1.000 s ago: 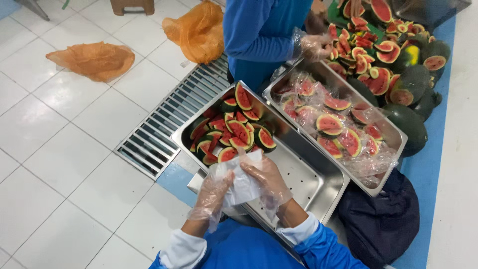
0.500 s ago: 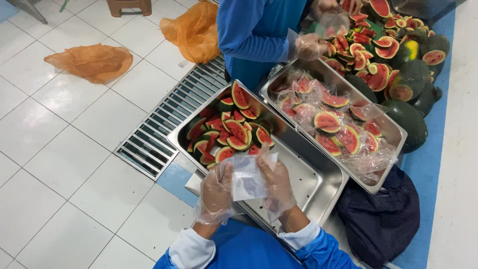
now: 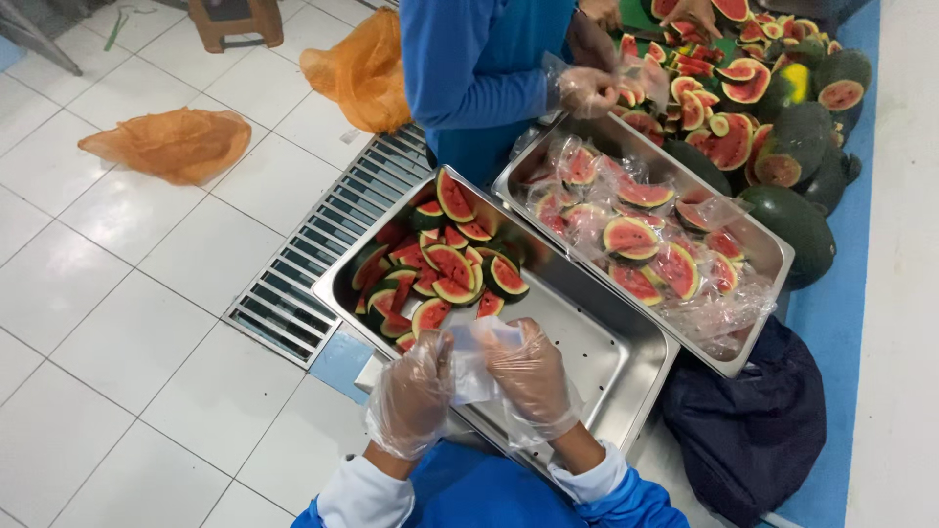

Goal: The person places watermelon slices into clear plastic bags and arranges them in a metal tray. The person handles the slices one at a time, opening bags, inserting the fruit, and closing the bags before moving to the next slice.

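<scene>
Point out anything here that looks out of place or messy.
Two crumpled orange bags lie loose on the white tile floor: one left of the floor drain grate, another beside the co-worker. Otherwise the watermelon slices sit inside their steel tray.

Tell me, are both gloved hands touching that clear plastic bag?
Touching. The head view shows the left hand and right hand each pinching an edge of the clear plastic bag between them.

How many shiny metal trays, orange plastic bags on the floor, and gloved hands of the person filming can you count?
Shiny rectangular metal trays: 2
Crumpled orange plastic bags on the white tile floor: 2
Wearer's clear-gloved hands: 2, left, right
Total: 6
</scene>
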